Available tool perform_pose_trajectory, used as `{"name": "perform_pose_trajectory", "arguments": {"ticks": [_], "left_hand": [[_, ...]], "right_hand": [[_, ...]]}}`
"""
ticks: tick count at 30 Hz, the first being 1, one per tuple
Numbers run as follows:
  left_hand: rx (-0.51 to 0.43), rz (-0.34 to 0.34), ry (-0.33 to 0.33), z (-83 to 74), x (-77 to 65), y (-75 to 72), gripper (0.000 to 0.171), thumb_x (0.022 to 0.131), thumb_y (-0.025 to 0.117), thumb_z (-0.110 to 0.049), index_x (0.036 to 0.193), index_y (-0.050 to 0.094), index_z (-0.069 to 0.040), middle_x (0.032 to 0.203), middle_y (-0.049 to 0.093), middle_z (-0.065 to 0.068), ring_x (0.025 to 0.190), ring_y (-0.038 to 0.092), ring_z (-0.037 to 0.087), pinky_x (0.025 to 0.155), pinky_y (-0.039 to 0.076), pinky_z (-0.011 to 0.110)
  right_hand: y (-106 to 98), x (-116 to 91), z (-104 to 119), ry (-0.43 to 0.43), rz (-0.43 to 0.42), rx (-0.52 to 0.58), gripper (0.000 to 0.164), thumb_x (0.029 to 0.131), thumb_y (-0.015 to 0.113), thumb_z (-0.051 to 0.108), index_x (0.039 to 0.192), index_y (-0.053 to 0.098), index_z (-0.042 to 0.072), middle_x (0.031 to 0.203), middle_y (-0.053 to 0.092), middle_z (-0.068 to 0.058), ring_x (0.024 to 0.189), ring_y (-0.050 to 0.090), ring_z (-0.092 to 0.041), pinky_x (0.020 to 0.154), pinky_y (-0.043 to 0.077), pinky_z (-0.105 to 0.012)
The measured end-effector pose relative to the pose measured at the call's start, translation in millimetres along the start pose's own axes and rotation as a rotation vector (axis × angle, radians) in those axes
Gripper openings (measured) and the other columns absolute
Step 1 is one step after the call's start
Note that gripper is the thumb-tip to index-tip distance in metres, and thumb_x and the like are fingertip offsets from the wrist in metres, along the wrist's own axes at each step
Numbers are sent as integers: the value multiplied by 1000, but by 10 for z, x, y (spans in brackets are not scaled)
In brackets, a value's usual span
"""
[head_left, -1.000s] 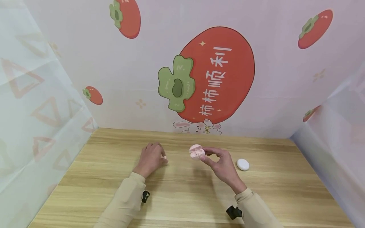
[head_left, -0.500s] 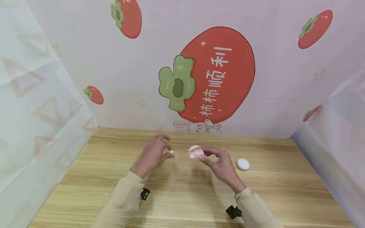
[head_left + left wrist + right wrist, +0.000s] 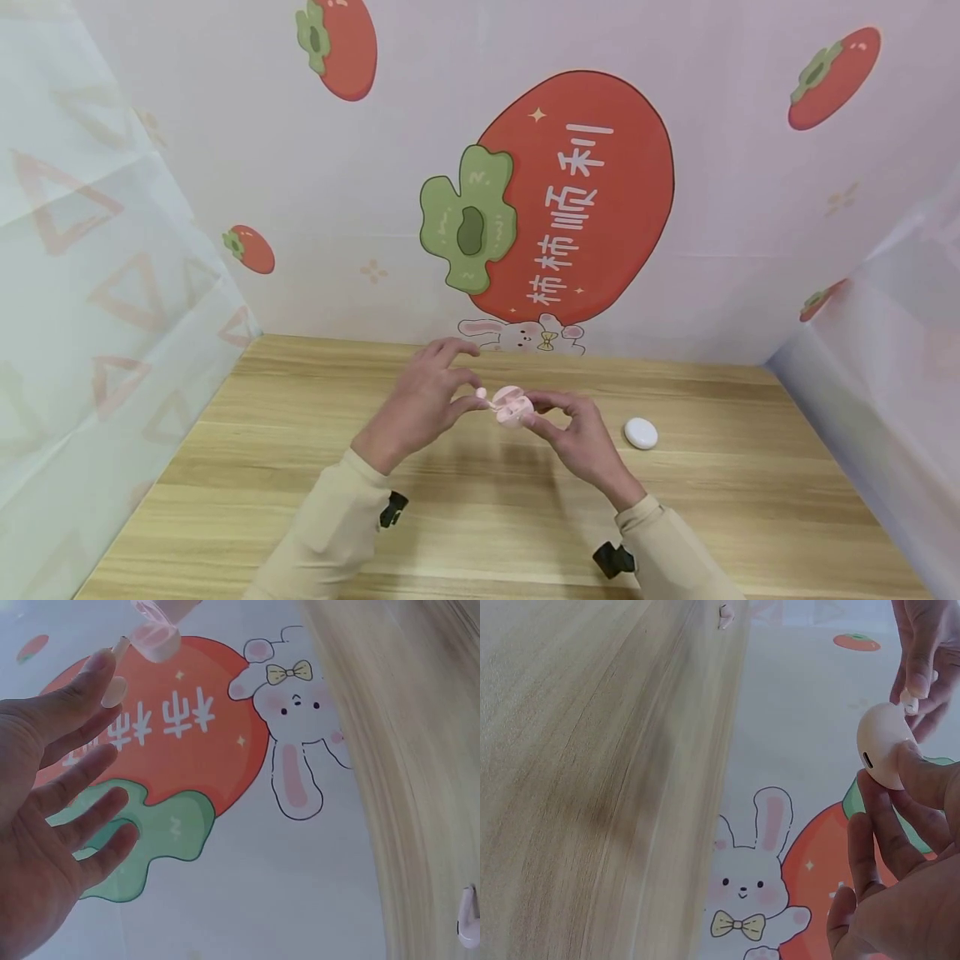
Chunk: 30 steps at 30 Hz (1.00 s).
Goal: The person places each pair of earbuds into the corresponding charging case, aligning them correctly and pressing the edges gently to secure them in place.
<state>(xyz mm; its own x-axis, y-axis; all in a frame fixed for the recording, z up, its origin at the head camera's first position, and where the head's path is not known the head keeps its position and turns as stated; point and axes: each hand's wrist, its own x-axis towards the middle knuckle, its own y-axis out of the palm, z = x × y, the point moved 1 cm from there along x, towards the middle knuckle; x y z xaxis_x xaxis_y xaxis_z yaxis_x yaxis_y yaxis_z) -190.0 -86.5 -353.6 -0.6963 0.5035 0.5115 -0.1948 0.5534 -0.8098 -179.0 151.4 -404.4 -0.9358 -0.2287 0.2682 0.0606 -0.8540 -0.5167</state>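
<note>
My left hand pinches a pale pink earbud between thumb and forefinger, its other fingers spread. The earbud's stem points at the pink earbud case; whether they touch I cannot tell. My right hand grips that case by its right side above the table, lid raised and hollows facing up. The left wrist view shows the held earbud just below the case. Seen by the right wrist camera, the case's rounded back has a dark port slot. Another pink earbud lies on the table.
A white rounded disc-like object lies on the wooden table, right of my right hand. A printed backdrop stands along the table's far edge, with sheet walls on both sides. Black wrist-camera pieces stick out from my sleeves.
My left hand has risen from the table at left and come right with the earbud, up beside the case. My right hand has hardly moved; the case is tipped slightly.
</note>
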Motion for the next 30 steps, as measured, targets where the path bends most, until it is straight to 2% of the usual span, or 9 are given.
{"name": "perform_pose_trajectory", "arguments": {"ticks": [3, 10, 14, 22, 26, 30], "left_hand": [[7, -5, 33, -48, 39, 9, 18, 78, 89, -22, 89, 79, -12, 127, 61, 9, 124, 52, 32, 104, 44, 49], [49, 6, 76, -115, 101, 41, 20, 79, 88, -24, 92, 80, -12, 128, 60, 7, 126, 51, 31, 105, 44, 48], [67, 14, 97, -132, 120, 66, 21, 79, 88, -24, 94, 80, -13, 129, 60, 7, 127, 50, 32, 108, 42, 49], [91, 13, 128, -147, 135, 102, 19, 79, 89, -21, 94, 80, -15, 128, 61, 7, 126, 50, 32, 108, 42, 48], [87, 14, 139, -156, 136, 109, 17, 79, 89, -21, 93, 80, -16, 128, 61, 6, 127, 49, 31, 108, 42, 48], [84, 24, 141, -161, 140, 117, 14, 80, 88, -19, 91, 80, -17, 127, 61, 6, 128, 48, 31, 107, 42, 49]], "right_hand": [[3, -2, 0, -7, 9, 9, 28, 88, 80, 10, 116, 77, 12, 101, 73, 4, 97, 63, -17, 100, 40, -59], [8, -6, 5, -29, 20, 20, 28, 89, 78, 10, 118, 76, 12, 102, 72, 4, 98, 62, -16, 96, 43, -53], [13, -5, -2, -27, 27, 28, 29, 89, 78, 10, 118, 77, 12, 103, 73, 4, 99, 62, -17, 98, 42, -56], [20, -4, 2, -30, 28, 25, 28, 89, 78, 10, 116, 77, 12, 104, 73, 4, 100, 62, -19, 94, 44, -53], [23, -5, 7, -29, 30, 34, 28, 89, 78, 9, 116, 77, 12, 104, 73, 4, 100, 62, -19, 95, 43, -58], [25, -7, 14, -25, 32, 33, 28, 89, 79, 9, 116, 77, 11, 103, 73, 4, 100, 62, -19, 95, 43, -57]]}}
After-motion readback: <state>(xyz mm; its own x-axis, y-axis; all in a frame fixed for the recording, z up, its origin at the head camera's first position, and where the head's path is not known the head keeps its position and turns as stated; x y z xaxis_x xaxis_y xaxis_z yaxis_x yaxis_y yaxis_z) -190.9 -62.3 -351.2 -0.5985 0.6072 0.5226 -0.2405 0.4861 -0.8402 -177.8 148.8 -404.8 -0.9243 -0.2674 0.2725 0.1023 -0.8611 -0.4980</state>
